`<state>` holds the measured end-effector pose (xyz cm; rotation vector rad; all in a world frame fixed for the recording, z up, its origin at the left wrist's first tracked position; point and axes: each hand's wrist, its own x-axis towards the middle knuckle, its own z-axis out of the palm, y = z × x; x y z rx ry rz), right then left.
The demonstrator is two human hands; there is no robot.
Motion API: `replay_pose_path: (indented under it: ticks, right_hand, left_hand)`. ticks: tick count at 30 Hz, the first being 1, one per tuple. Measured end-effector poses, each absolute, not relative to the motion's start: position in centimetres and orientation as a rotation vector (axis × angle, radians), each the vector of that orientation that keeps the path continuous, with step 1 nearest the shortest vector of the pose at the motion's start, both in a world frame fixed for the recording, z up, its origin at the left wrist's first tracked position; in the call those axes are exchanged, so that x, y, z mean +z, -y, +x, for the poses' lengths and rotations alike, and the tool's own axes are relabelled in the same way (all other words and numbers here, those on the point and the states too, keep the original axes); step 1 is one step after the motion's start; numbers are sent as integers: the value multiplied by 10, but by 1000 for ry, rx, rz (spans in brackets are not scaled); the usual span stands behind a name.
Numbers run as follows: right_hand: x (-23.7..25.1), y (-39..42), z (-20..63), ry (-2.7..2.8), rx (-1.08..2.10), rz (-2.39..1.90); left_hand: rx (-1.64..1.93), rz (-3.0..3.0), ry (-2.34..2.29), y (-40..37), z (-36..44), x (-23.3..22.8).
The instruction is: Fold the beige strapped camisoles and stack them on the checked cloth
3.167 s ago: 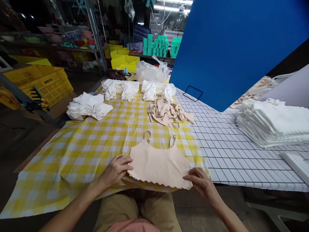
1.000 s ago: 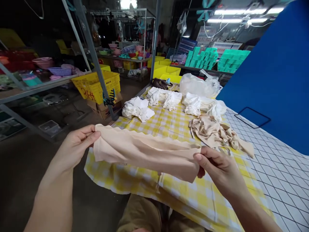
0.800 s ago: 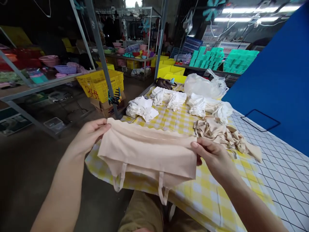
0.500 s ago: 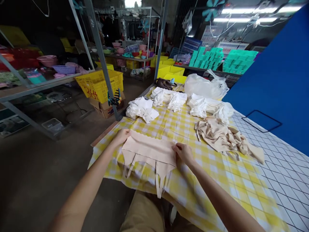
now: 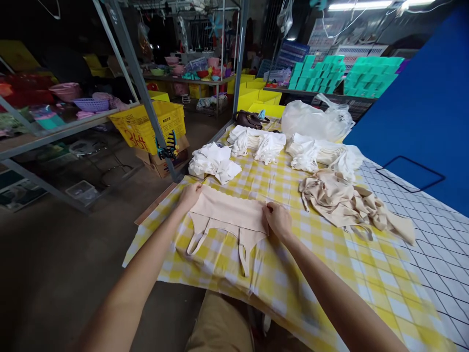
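On the yellow checked cloth (image 5: 256,274), one folded beige top (image 5: 229,217), straps toward the body. Left hand (image 5: 189,194) and right hand (image 5: 278,221) apart, each pressing an end of the fold; whether pinching or just flat, hard to tell. Just beyond: three heaps of white garments (image 5: 214,164) (image 5: 258,143) (image 5: 324,155), one crumpled beige pile (image 5: 348,203), one clear plastic bag (image 5: 315,122). Blue board (image 5: 421,112) at right. Nothing between hands and top.
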<state>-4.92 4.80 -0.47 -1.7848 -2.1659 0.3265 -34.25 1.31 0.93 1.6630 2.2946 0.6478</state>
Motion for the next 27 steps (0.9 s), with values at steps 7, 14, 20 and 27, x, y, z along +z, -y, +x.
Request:
replay_pose_path:
  ticks: [7, 14, 20, 27]
  right_hand:
    - [-15, -24, -47, 2486, 83, -1311]
    - [-25, -17, -28, 2726, 254, -1346]
    - [-20, 3, 7, 2700, 359, -1409]
    - [-10, 32, 54, 2571, 371, -1428]
  left_hand:
    - [525, 2140, -2245, 22, -319, -3]
    - [147, 2193, -2125, 46, -322, -14]
    - [58, 2180, -2186, 38, -315, -14]
    - [106, 2283, -1899, 39, -225, -21]
